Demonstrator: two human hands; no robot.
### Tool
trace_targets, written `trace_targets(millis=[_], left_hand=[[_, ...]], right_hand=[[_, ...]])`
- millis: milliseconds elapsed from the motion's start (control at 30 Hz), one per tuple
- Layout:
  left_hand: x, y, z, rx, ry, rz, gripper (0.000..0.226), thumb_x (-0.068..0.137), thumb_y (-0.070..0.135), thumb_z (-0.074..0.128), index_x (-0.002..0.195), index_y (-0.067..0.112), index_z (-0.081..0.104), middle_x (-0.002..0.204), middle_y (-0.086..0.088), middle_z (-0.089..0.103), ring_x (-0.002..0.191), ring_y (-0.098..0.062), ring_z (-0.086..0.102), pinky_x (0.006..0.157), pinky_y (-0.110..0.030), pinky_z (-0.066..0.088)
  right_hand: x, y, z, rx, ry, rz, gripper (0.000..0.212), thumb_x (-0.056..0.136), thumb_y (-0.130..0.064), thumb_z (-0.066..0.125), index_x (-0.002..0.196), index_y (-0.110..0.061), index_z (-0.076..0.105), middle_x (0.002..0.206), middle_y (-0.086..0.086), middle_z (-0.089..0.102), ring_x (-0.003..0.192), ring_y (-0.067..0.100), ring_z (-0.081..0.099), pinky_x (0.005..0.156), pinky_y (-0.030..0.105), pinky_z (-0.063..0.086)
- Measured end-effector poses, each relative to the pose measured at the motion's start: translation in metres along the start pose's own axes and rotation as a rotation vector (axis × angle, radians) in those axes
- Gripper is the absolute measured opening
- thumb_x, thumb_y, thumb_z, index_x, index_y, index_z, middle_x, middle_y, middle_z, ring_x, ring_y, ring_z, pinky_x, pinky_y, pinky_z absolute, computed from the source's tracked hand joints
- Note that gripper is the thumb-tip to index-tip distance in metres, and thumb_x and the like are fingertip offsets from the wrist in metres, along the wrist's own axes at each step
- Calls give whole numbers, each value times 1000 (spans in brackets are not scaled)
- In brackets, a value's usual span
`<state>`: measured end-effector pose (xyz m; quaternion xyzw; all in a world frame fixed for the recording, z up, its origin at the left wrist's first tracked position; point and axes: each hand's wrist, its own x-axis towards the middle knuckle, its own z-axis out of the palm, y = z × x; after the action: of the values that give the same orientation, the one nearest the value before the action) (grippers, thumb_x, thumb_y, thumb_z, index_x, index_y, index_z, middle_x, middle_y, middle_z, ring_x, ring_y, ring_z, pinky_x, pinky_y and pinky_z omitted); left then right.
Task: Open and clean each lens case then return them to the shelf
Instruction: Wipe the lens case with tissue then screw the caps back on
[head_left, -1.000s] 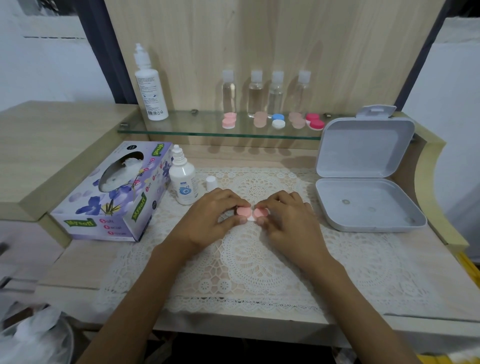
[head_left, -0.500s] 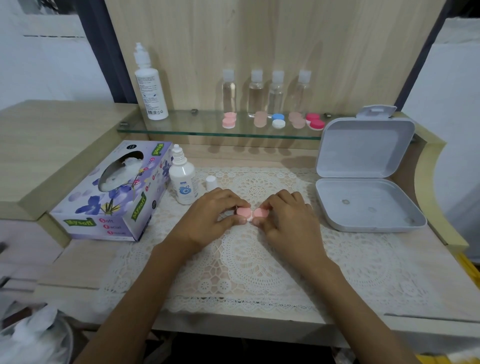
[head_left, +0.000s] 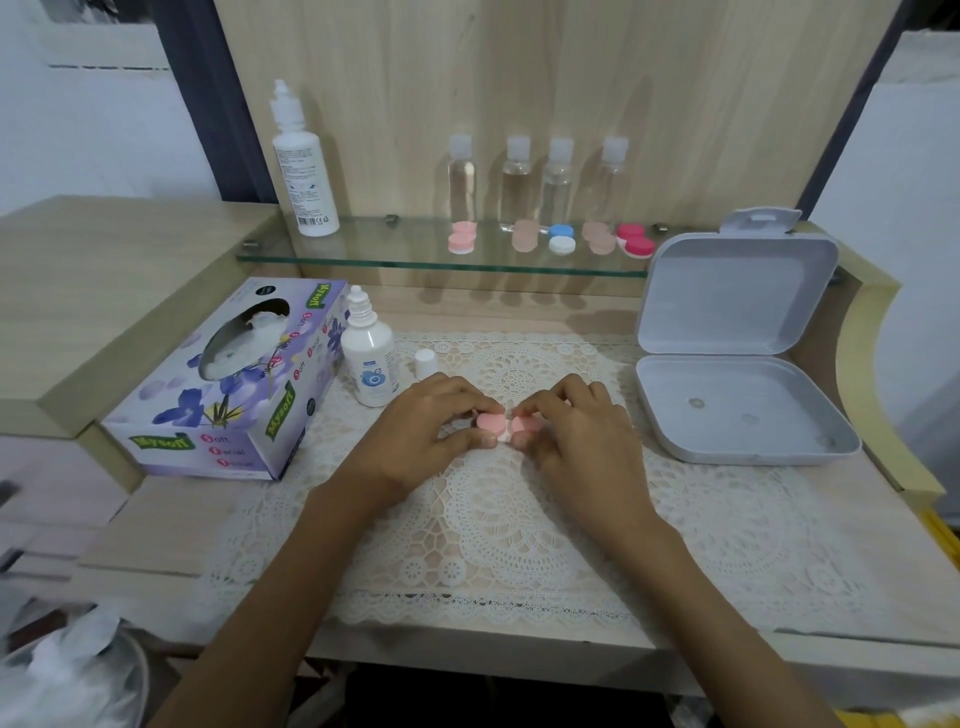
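You are gripping a pink lens case with both hands over the middle of the cream lace doily. Your left hand is pinching the left round cap between thumb and fingers, and your right hand is closing its fingertips on the right cap. The case is a matte plastic pair of joined discs, lying flat just above or on the lace; you cannot tell which.

Behind your left hand a small white dropper bottle is standing uncapped, smooth and rounded, with its little white cap sitting beside it. A glossy cardboard tissue box with purple flowers is lying to the left. To the right, a grey rounded-corner plastic box is resting with its hinged lid raised.

On the glass shelf five more lens cases are lining up: pink, beige, blue-and-white, another beige and deep red, with four clear cylindrical bottles and a tall white bottle standing behind.
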<state>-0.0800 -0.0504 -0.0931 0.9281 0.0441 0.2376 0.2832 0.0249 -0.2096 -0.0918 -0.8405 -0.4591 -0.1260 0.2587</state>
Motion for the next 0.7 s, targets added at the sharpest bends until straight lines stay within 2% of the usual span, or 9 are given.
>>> trace_targets(millis=[333, 500, 633, 700], left_hand=[[1, 2, -1, 32, -4, -3, 34, 80, 38, 67, 110, 21, 69, 101, 12, 64, 98, -1, 53, 87, -27, 46], [-1, 3, -2, 76, -26, 8, 41, 84, 48, 59, 113, 21, 68, 103, 13, 63, 98, -4, 53, 85, -31, 47], [-1, 3, -3, 134, -37, 10, 44, 85, 51, 51, 117, 24, 66, 106, 13, 63, 99, -6, 53, 83, -34, 48], [-2, 4, -3, 200, -28, 7, 45, 87, 52, 48, 120, 25, 64, 110, 13, 63, 102, -7, 53, 85, -36, 47]], right_hand=[[-1, -4, 2, -46, -36, 18, 27, 90, -42, 54, 107, -22, 58, 104, -5, 55, 96, 19, 47, 81, 34, 35], [-2, -1, -3, 170, -57, 50, 19, 86, -34, 62, 102, -24, 62, 97, -10, 52, 94, 12, 44, 83, 33, 39], [-3, 1, -5, 176, -98, 29, 29, 84, -24, 62, 113, -24, 64, 98, -11, 50, 95, 12, 44, 85, 34, 42], [-2, 1, -5, 198, -95, 39, 27, 84, -23, 62, 111, -23, 66, 96, -11, 51, 95, 12, 45, 84, 34, 43]])
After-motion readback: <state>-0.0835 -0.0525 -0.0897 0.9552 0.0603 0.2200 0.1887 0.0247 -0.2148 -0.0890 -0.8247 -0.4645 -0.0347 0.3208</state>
